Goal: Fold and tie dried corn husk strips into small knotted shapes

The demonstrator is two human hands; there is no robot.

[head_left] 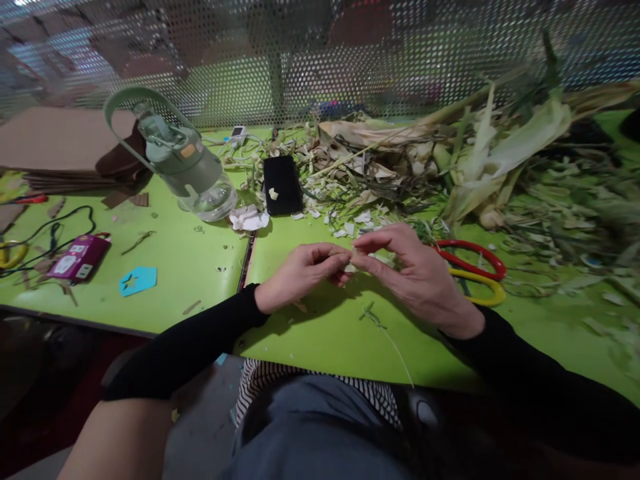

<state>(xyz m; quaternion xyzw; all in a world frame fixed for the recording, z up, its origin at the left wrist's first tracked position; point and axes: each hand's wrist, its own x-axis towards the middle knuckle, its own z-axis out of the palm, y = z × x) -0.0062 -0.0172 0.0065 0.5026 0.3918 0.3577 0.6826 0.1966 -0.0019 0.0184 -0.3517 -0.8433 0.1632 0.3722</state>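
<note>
A phone lies on the table — bottle left, husks right.

Along the near edge of the green tabletop, a hand could be passed in front of the left hand and right hand, where a thin knotted green strand would be crossed. To the left, a lane is left between the blue paper cutout and the seam. Beyond the hands, reach is obstructed by the water bottle, black smartphone and heaped corn husks, backed by a perforated screen. Beside the right hand, passage is hindered by red and yellow handle loops.
</note>
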